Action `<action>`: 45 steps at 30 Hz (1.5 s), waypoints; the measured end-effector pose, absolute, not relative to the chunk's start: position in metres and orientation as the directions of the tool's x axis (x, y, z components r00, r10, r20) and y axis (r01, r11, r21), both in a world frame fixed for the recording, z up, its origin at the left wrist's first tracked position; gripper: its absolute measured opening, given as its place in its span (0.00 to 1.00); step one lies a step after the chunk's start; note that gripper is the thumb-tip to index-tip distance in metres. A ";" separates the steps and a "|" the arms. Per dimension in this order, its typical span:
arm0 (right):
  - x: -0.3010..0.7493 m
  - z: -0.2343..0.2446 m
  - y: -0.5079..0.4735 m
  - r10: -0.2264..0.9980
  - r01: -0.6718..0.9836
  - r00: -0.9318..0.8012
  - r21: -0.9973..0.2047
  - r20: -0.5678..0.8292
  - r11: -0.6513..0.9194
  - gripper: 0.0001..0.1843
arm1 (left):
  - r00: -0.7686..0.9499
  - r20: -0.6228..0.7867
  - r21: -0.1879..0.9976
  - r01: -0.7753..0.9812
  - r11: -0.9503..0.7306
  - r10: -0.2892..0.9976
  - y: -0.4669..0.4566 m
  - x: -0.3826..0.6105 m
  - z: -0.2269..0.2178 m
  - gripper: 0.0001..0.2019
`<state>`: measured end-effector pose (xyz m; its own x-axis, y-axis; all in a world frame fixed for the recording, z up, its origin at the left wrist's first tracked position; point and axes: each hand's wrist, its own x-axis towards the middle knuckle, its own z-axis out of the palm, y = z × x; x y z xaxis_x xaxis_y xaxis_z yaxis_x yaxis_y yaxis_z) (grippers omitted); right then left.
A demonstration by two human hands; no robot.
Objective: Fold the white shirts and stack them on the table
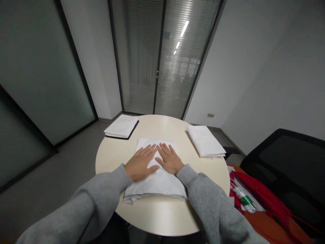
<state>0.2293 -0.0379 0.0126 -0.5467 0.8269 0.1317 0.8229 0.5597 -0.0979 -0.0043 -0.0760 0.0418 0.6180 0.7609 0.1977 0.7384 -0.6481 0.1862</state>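
A folded white cloth [157,184] lies in the middle of a round cream table [162,213]. My left hand [141,163] lies flat on the cloth, palm down, fingers stretched out. Right beside it my right hand [169,158] also rests flat on the cloth with fingers spread. The two hands nearly touch at the fingertips. Both arms wear grey sleeves. Neither hand holds anything.
A folded white stack on a dark board [122,126] sits at the table's far left. Another folded white cloth [205,141] lies at the far right. To the right are a black chair [286,159] and a red bag with a plastic bottle [245,200]. Glass doors with blinds stand behind.
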 end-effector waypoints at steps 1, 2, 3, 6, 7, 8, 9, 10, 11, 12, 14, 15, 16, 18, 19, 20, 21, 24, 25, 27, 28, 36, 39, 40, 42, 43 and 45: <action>0.230 0.013 -0.037 0.825 0.820 -0.552 -0.097 0.125 0.564 0.41 | 0.680 0.149 0.194 0.692 -0.696 0.718 -0.095 -0.011 0.041 0.38; 0.230 0.014 -0.037 0.823 0.818 -0.555 -0.097 0.120 0.566 0.40 | 0.728 0.108 0.200 0.652 -0.732 0.677 -0.111 -0.018 0.039 0.36; 0.230 0.016 -0.037 0.822 0.817 -0.558 -0.096 0.114 0.568 0.40 | 0.760 0.076 0.206 0.622 -0.756 0.646 -0.124 -0.025 0.037 0.34; 0.229 0.026 -0.047 0.829 0.826 -0.548 -0.084 0.113 0.558 0.39 | 0.774 0.044 0.215 0.611 -0.762 0.632 -0.141 -0.038 0.031 0.31; 0.227 0.030 -0.055 0.833 0.831 -0.539 -0.083 0.126 0.550 0.38 | 0.768 0.044 0.216 0.617 -0.757 0.639 -0.141 -0.039 0.030 0.31; 0.226 0.033 -0.065 0.832 0.831 -0.536 -0.088 0.141 0.550 0.38 | 0.763 0.046 0.215 0.623 -0.752 0.645 -0.140 -0.040 0.029 0.32; 0.224 0.035 -0.076 0.827 0.824 -0.542 -0.099 0.153 0.558 0.38 | 0.758 0.052 0.215 0.627 -0.749 0.650 -0.138 -0.039 0.029 0.32; 0.223 0.036 -0.089 0.812 0.804 -0.564 -0.120 0.152 0.582 0.38 | 0.756 0.057 0.215 0.628 -0.748 0.652 -0.137 -0.038 0.030 0.32; 0.222 0.036 -0.101 0.790 0.777 -0.597 -0.147 0.137 0.612 0.38 | 0.757 0.060 0.217 0.627 -0.749 0.651 -0.136 -0.037 0.030 0.32; 0.222 0.035 -0.112 0.773 0.754 -0.624 -0.171 0.113 0.634 0.39 | 0.756 0.060 0.221 0.626 -0.747 0.652 -0.136 -0.036 0.030 0.33; 0.223 0.031 -0.129 0.760 0.735 -0.647 -0.211 0.069 0.645 0.40 | 0.753 0.044 0.237 0.631 -0.739 0.657 -0.138 -0.035 0.029 0.33; 0.225 0.029 -0.134 0.764 0.737 -0.643 -0.225 0.056 0.637 0.40 | 0.751 0.029 0.248 0.634 -0.732 0.660 -0.139 -0.036 0.029 0.34; 0.227 0.027 -0.138 0.771 0.742 -0.635 -0.237 0.050 0.627 0.40 | 0.749 0.013 0.262 0.637 -0.725 0.663 -0.140 -0.037 0.029 0.34; 0.229 0.025 -0.141 0.776 0.742 -0.630 -0.260 0.042 0.617 0.40 | 0.752 -0.016 0.297 0.633 -0.715 0.659 -0.136 -0.039 0.031 0.33; 0.231 0.025 -0.140 0.777 0.741 -0.629 -0.274 0.036 0.613 0.40 | 0.756 -0.026 0.322 0.625 -0.711 0.654 -0.130 -0.040 0.034 0.32; 0.232 0.027 -0.138 0.776 0.738 -0.630 -0.291 0.024 0.609 0.40 | 0.758 -0.028 0.351 0.618 -0.704 0.651 -0.121 -0.040 0.039 0.30; 0.233 0.031 -0.133 0.768 0.729 -0.641 -0.313 0.002 0.609 0.41 | 0.753 -0.018 0.381 0.614 -0.692 0.658 -0.108 -0.039 0.044 0.29; 0.238 0.049 -0.101 0.724 0.677 -0.689 -0.386 -0.035 0.626 0.41 | 0.656 0.103 0.421 0.653 -0.630 0.748 -0.052 -0.030 0.062 0.27; 0.239 0.057 -0.085 0.725 0.668 -0.689 -0.400 -0.012 0.628 0.38 | 0.586 0.172 0.401 0.692 -0.600 0.792 -0.031 -0.025 0.065 0.27; 0.243 0.067 -0.049 0.817 0.727 -0.562 -0.393 0.133 0.564 0.32 | 0.409 0.274 0.373 0.789 -0.488 0.871 0.007 -0.016 0.063 0.28; 0.244 0.068 -0.032 0.865 0.778 -0.472 -0.383 0.167 0.498 0.32 | 0.334 0.293 0.361 0.829 -0.427 0.896 0.022 -0.013 0.058 0.28; 0.249 0.018 0.025 0.966 0.887 -0.258 -0.389 0.025 0.247 0.33 | 0.366 0.208 0.287 0.864 -0.414 0.907 0.058 -0.021 0.000 0.24; 0.258 0.014 0.033 0.978 0.870 -0.203 -0.449 0.051 0.204 0.29 | 0.350 0.241 0.323 0.850 -0.415 0.905 0.066 -0.030 0.001 0.19; 0.262 0.015 0.036 0.985 0.864 -0.162 -0.473 0.066 0.174 0.28 | 0.346 0.251 0.342 0.842 -0.417 0.904 0.069 -0.032 0.003 0.18; 0.270 0.019 0.040 0.994 0.848 -0.045 -0.522 0.098 0.090 0.28 | 0.305 0.291 0.386 0.830 -0.403 0.907 0.074 -0.035 0.005 0.14; 0.274 0.020 0.041 0.994 0.836 0.020 -0.548 0.108 0.043 0.28 | 0.253 0.329 0.407 0.832 -0.378 0.910 0.076 -0.037 0.006 0.14; 0.279 0.023 0.042 0.988 0.793 0.118 -0.608 0.098 -0.034 0.29 | 0.120 0.413 0.443 0.840 -0.314 0.903 0.078 -0.039 0.006 0.15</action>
